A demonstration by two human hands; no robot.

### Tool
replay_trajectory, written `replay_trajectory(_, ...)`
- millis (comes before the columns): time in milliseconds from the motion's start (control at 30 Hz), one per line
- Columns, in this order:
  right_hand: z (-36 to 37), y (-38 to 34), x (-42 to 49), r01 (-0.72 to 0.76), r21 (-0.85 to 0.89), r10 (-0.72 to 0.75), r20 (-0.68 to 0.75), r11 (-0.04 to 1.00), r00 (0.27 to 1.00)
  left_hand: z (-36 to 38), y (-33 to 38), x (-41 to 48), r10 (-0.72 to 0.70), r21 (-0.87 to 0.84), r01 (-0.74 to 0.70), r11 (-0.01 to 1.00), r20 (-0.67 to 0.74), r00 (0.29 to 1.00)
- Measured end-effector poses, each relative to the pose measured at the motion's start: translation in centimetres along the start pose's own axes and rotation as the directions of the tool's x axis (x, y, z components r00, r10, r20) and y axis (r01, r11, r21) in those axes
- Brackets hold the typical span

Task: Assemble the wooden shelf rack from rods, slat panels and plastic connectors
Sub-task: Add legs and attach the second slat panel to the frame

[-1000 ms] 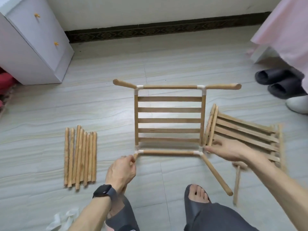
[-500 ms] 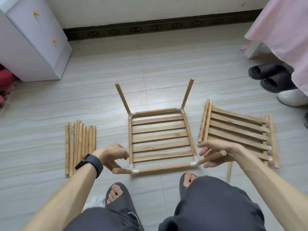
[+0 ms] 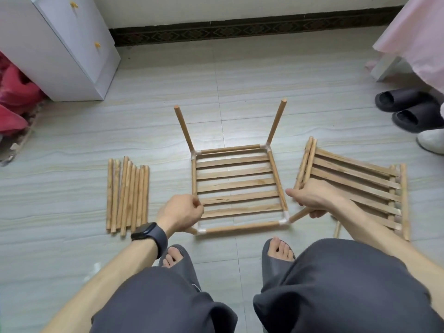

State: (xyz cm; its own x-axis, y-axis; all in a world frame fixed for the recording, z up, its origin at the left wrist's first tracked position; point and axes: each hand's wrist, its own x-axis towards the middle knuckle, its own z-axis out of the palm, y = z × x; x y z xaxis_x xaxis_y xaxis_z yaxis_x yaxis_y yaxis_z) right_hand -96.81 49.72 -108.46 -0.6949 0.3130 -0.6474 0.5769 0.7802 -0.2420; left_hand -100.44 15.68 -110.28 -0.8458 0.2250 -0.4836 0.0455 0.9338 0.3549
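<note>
A slat panel (image 3: 236, 186) framed by rods and white plastic connectors (image 3: 284, 218) lies on the floor in front of me. Two leg rods (image 3: 183, 127) stick up and away from its far corners. My left hand (image 3: 180, 213) grips the short rod at the near left corner. My right hand (image 3: 313, 198) grips the leg rod (image 3: 299, 214) that juts from the near right connector. A bundle of loose rods (image 3: 128, 195) lies to the left. Spare slat panels (image 3: 355, 181) are stacked on the right.
A white cabinet (image 3: 60, 46) stands at the back left, red cloth (image 3: 14, 97) beside it. Dark slippers (image 3: 408, 106) and a white shoe (image 3: 432, 140) sit at the right, under pink fabric (image 3: 415, 37). My knees and sandalled feet (image 3: 280, 248) are just below the panel.
The panel went from flat with rods pointing sideways to the far legs standing up. Both hands shifted their hold to the near corner rods, and my view rose.
</note>
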Motion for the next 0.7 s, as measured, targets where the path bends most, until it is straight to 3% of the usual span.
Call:
replay_trajectory(67, -0.1, -0.4, 0.5, 0.003, -0.031, -0.004, -0.019, 1.0, 1.0, -0.1, 0.3, 0.0, 0.009, 0.026, -0.005, 1.0, -0.158, 0.987)
replay_trajectory(200, -0.2, -0.6, 0.9, 0.007, -0.033, -0.007, -0.004, 0.999, 1.0, 0.1, 1.1, 0.3, 0.059, -0.002, -0.063, 0.998, -0.296, 0.953)
replay_trajectory(333, 0.9, -0.3, 0.6, -0.004, -0.036, 0.003, -0.04, 0.999, 0.999, 1.4, 0.8, 0.5, -0.011, -0.153, -0.042, 0.987, -0.328, 0.945)
replay_trajectory(533, 0.2, -0.8, -0.4, -0.009, -0.004, 0.009, -0.089, 1.0, 0.996, 0.2, -0.1, 1.1, -0.025, -0.038, 0.011, 0.999, -0.39, 0.92)
replay_trajectory(700, 0.4, -0.7, -1.3, -0.002, 0.004, 0.003, -0.098, 1.0, 0.995, -0.1, -0.4, 0.8, -0.089, -0.132, 0.036, 0.991, -0.426, 0.9)
